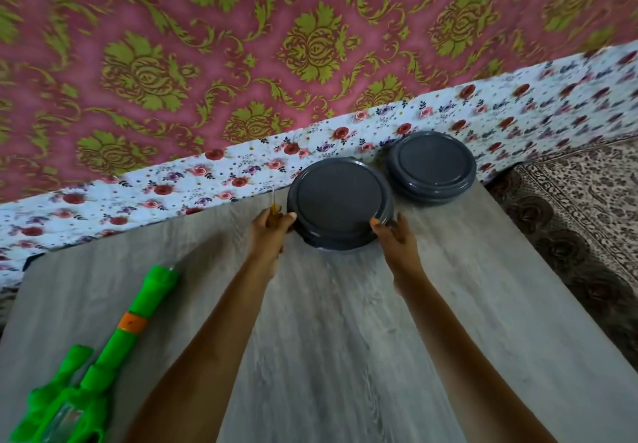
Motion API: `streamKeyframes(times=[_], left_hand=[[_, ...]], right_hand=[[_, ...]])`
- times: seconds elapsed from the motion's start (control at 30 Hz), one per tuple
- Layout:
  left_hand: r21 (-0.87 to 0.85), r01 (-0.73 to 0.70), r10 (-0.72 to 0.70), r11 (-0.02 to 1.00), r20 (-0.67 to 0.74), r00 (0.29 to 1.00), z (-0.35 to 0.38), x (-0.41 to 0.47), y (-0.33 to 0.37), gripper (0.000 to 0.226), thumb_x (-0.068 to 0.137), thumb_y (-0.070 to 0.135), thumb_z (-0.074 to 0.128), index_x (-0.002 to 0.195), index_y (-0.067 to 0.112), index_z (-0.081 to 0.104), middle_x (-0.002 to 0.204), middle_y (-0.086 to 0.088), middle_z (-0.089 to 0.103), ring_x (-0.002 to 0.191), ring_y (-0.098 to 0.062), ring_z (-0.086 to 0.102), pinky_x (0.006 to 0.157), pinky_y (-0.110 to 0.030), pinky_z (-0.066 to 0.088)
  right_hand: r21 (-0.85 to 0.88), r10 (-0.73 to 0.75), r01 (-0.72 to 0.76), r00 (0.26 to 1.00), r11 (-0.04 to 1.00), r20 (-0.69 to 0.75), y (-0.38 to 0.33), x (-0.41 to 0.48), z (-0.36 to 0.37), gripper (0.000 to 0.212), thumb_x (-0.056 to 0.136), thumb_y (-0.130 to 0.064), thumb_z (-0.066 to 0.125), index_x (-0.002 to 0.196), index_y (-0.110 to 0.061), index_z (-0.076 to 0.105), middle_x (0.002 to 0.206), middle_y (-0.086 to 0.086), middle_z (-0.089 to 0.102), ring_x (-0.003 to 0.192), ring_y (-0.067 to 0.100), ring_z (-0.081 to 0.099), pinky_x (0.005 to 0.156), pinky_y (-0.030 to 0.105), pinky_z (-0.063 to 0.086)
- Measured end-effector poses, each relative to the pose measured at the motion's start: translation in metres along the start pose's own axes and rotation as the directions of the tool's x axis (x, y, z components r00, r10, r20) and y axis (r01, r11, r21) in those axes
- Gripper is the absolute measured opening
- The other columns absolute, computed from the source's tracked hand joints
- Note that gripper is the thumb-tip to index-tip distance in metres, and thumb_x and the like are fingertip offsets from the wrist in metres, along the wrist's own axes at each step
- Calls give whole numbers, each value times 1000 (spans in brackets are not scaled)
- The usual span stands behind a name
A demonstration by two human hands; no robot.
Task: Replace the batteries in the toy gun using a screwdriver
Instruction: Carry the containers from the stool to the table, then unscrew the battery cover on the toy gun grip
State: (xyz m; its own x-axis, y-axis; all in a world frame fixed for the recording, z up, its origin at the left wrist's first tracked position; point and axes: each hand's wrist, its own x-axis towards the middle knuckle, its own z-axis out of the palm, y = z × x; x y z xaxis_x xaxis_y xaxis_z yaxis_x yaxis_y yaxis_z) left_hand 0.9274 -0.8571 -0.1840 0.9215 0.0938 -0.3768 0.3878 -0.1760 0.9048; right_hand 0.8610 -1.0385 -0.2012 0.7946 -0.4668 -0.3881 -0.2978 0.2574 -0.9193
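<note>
**Both hands on the far container, toy gun lying back at the near left**

Nearest the camera, the green plastic toy gun with an orange band (114, 332) lies on the pale grey wood-grain table (345, 339) at its near left. Its long axis runs diagonally, chunky grip end at the near-left corner and barrel tip pointing up and to the right, toward the left forearm. It is untouched, well apart from both hands.

Farther out, the left hand (272, 232) is curled closed around a slim screwdriver with a yellow handle and thin metal shaft (272, 202), the shaft pointing away from the person; its thumb also rests against the left rim of a round dark grey lidded plastic container (340, 201). The right hand (393, 235) is partly open, fingertips touching the same container's right rim, gripping nothing else.

Just beyond, a second round dark grey lidded container (431, 166) sits beside the first at the far edge.

Judging from this, the gun lies nearer the left hand, back and leftward of it; the batteries are probably in a container.
</note>
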Motion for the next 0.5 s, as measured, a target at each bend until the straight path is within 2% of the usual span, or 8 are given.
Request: streamKeyframes(times=[0.07,0.17,0.23,0.3,0.4,0.43,0.5], left_hand=[[9,-36,36,999,-27,999,-11,-17,-12,10,91,21,58,89,31,54,94,-1,62,88,-15,59,54,-24,37],[-28,-60,57,998,-74,996,-28,-44,-41,13,94,18,53,103,24,59,86,3,62,79,-12,59,51,-21,40],[-40,-63,60,997,-71,996,-40,-65,-61,19,95,14,48,111,21,58,80,5,58,70,-8,55,48,-16,40],[-25,-63,61,998,-69,996,-54,-81,-80,24,95,8,46,111,21,58,74,5,53,62,-4,50,50,-16,42],[-26,-126,123,992,-82,989,-80,-105,-125,32,94,1,46,115,23,58,77,5,52,65,-4,51,57,-16,47],[-20,-163,161,986,-79,984,-85,-110,-132,35,94,0,46,116,24,58,79,6,53,67,-5,52,59,-16,47],[-46,-192,189,980,-54,980,-88,-116,-129,39,92,-6,46,115,23,58,78,5,55,68,-8,54,65,-18,48]], right_hand=[[-6,18,-19,995,1000,-95,8,-27,2,65,89,-25,59,145,-18,25,146,5,38,131,21,40,102,33,36],[-19,-15,13,994,1000,-112,29,-70,14,52,89,-19,57,138,-18,37,138,3,46,119,16,47,93,27,39],[-47,-68,65,996,997,-62,49,-98,25,49,88,-14,59,134,-16,42,135,4,50,118,15,50,94,29,42],[-122,-146,145,989,982,-2,71,-111,34,46,86,-11,62,130,-13,47,134,6,52,121,16,50,103,34,42],[-255,-322,355,933,899,164,119,-128,41,44,85,-13,63,127,-11,51,130,5,56,119,12,52,101,20,40],[-276,-367,410,910,869,192,125,-130,40,43,85,-14,63,127,-12,52,129,4,57,119,12,52,101,19,40],[-298,-401,455,888,839,226,119,-128,36,42,85,-16,63,126,-14,53,128,2,57,120,14,53,105,27,40]])
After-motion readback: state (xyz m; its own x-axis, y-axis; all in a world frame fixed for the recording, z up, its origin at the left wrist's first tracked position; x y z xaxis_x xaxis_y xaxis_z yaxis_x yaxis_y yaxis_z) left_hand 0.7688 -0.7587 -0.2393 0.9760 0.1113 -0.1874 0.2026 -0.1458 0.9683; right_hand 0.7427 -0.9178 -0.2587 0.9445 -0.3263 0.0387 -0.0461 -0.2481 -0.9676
